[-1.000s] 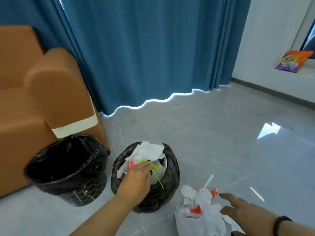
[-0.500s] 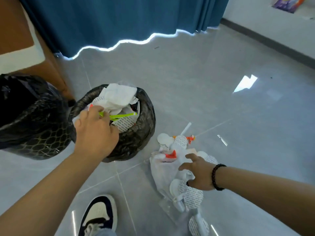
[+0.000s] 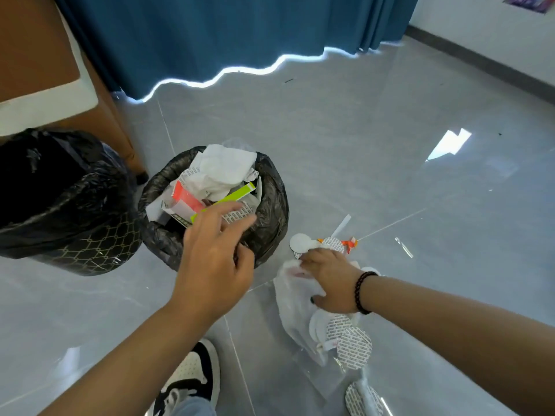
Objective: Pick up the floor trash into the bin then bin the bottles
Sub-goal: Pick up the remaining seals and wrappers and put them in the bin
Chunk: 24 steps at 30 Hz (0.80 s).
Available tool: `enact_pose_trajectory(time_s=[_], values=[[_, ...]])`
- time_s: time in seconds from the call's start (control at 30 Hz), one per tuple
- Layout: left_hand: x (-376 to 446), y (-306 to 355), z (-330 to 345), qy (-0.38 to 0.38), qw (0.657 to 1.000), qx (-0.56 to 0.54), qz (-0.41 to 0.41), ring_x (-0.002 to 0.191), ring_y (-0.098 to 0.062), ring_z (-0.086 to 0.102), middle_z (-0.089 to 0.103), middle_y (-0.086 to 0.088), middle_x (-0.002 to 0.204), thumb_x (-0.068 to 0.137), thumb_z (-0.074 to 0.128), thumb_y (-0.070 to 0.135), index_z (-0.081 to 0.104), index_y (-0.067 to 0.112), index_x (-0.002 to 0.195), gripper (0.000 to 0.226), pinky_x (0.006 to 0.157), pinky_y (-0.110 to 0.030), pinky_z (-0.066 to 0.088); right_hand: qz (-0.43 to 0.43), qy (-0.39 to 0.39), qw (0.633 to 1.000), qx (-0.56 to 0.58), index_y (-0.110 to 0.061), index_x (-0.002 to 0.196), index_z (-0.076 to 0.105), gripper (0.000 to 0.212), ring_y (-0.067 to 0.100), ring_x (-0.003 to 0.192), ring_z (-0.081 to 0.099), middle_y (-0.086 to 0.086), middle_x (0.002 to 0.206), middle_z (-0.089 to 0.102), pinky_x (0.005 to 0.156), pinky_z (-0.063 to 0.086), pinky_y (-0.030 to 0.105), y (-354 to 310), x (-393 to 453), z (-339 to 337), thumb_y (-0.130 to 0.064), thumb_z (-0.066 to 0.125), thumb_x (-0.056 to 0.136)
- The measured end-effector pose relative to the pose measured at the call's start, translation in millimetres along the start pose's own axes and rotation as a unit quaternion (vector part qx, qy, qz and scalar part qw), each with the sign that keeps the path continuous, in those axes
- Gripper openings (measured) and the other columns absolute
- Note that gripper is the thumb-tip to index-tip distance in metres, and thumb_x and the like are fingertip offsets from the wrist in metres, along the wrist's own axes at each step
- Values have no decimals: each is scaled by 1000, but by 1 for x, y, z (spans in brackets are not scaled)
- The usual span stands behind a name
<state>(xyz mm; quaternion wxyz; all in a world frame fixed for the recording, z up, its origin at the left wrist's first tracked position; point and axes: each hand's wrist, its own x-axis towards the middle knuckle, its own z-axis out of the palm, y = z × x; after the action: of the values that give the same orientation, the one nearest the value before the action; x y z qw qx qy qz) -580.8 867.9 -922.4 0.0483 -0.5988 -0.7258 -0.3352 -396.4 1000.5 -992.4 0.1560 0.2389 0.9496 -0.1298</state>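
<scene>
— Grey glossy floor tiles [image 3: 345, 139] ran up to a blue curtain [image 3: 228, 34], with a brown armchair [image 3: 39, 55] at the left. What stood in front of it?

— Two bins lined with black bags. The near bin [image 3: 273, 205] was heaped to the rim with white paper [image 3: 225, 169], a red-and-white carton [image 3: 183, 199] and a lime-green strip [image 3: 228, 198]. The other bin [image 3: 69, 205] stood just beside it, to the left, against the armchair.

— And the hands?

— The left hand [image 3: 213, 265] hovered over the near bin's front edge, fingers spread and loosely bent, gripping nothing that I could see. The right hand [image 3: 330, 280], with a dark bead bracelet [image 3: 362, 291] on the wrist, lay on the floor trash, fingers curled into a white plastic bag [image 3: 294, 304]; how firm that grip was, I couldn't quite tell.

— Where was the trash?

— On the floor just right of the near bin: the bag, round white printed discs [image 3: 354, 346], a white stick [image 3: 342, 225] and an orange scrap [image 3: 350, 243]. A black-and-white sneaker [image 3: 192, 376] showed at the bottom.
</scene>
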Motion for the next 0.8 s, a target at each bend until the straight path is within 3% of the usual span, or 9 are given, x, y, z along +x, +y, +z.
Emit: enact_pose_trajectory(time_s=[0.2,0.3,0.37,0.47,0.53,0.6,0.7,0.77,0.8], values=[[-25,14,17,-112,987,-109,-44,92,-2,61,65,12,103,82,47,22,71,18,103,32,78,-30,54,-12,138,983,117,-17,135,47,51,11,129,38,-5,142,37,107,27,17,28,-83,-75,-27,61,87],[-22,28,21,-121,981,-134,-67,86,0,59,58,17,107,79,53,23,65,23,115,38,76,-22,51,15,169,971,171,-27,129,52,49,0,113,50,-18,132,42,97,42,18,36,-131,-97,-35,59,81],[-16,44,20,-123,976,-166,-70,90,0,58,51,18,113,79,58,25,54,27,128,49,72,-12,46,38,206,951,226,-30,125,55,49,1,105,56,-21,127,47,90,47,18,34,-154,-99,-34,60,77],[-11,71,21,-144,959,-233,-69,106,4,50,43,17,121,82,67,21,38,31,136,62,76,-5,41,38,244,885,395,-36,116,63,48,11,99,63,-17,120,56,83,52,23,18,-175,-95,-43,69,69],[-12,84,23,-168,951,-252,-54,119,9,42,34,23,134,81,65,36,29,32,141,70,89,-3,36,31,245,831,499,-35,109,66,54,18,95,66,-11,114,61,82,55,33,10,-183,-88,-52,79,59],[-16,93,25,-188,952,-241,-33,133,8,28,22,29,144,79,59,54,19,37,145,78,104,-9,27,38,236,797,555,-32,101,71,38,22,87,67,-10,102,66,80,55,36,5,-187,-83,-35,79,64],[-16,103,24,-212,947,-239,-49,138,9,19,16,41,142,72,60,65,17,49,142,84,109,-19,23,37,224,829,511,-31,95,73,27,15,73,65,-11,100,68,69,51,27,3,-192,-81,-25,67,69],[-13,108,23,-212,939,-264,-63,129,8,38,40,37,134,67,65,64,34,50,135,76,102,-15,33,28,223,850,476,-29,94,75,26,15,73,65,-11,103,69,66,49,26,2,-191,-83,-18,65,73],[-13,112,23,-206,930,-294,-71,116,9,51,55,33,122,67,70,58,48,49,126,63,92,-11,41,25,233,852,469,-26,92,75,26,14,76,66,-11,102,69,66,49,26,2,-189,-83,-12,64,73]])
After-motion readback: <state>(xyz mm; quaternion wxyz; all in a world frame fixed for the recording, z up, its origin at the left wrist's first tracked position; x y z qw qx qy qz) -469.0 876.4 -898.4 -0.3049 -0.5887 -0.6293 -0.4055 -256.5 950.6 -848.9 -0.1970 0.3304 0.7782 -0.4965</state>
